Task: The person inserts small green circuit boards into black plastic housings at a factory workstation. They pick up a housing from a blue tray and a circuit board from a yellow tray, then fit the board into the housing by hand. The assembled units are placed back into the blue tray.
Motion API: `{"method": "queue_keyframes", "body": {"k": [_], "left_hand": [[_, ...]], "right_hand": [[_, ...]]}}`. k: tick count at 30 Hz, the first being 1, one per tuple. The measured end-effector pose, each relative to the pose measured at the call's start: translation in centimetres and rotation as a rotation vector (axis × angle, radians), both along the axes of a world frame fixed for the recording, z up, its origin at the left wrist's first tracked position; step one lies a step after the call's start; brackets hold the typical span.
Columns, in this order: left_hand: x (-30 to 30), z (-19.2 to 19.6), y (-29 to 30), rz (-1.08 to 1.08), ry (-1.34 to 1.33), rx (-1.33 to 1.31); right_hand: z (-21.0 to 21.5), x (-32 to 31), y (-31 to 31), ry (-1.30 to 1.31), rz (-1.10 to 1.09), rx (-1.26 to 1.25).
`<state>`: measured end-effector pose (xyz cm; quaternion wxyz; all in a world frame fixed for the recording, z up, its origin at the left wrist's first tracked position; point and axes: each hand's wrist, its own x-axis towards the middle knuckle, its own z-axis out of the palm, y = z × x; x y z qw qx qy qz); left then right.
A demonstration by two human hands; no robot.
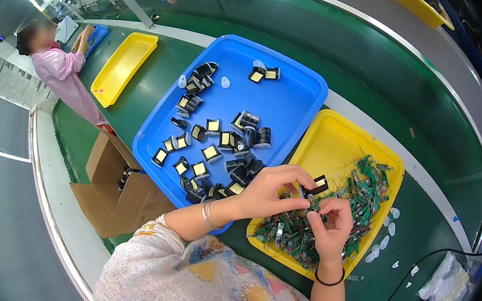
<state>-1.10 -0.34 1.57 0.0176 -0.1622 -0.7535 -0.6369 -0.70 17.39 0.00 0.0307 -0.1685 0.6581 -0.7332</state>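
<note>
My left hand point(272, 193) is closed round a small black plastic housing with a pale yellow pad point(321, 184), above a yellow tray point(312, 139). Close beside it, my right hand point(333, 225) has thumb and fingertips pinched together. What those fingers grip is too small and covered to make out. Under both hands the yellow tray holds a heap of small green circuit boards point(369, 189) with thin wires. To the left, a large blue tray point(237, 49) carries many similar black housings point(211, 153), some showing yellow pads.
Pale teardrop-shaped pieces point(384, 242) lie right of the yellow tray, near a black cable point(401, 282) and a clear plastic bag point(445, 287). Another yellow tray point(122, 68) stands far left. An open cardboard box point(113, 204) sits below the table. A person in pink point(63, 71) works beyond.
</note>
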Motion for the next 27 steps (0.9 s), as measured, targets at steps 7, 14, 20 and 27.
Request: {"method": "queue_keyframes", "body": {"k": [7,14,20,27], "left_hand": [[0.06,-0.12,0.02,0.02,0.05,-0.004],[0.09,-0.13,0.0,0.019,0.048,0.017],[0.15,0.08,-0.06,0.005,0.011,0.014],[0.06,0.04,-0.11,-0.009,-0.009,0.004]], "right_hand": [[0.01,-0.12,0.0,-0.032,-0.015,0.021],[-0.04,-0.13,-0.13,-0.056,-0.05,0.017],[-0.2,-0.04,-0.08,-0.111,-0.053,-0.019],[-0.05,-0.03,-0.09,-0.116,-0.054,-0.022]]}}
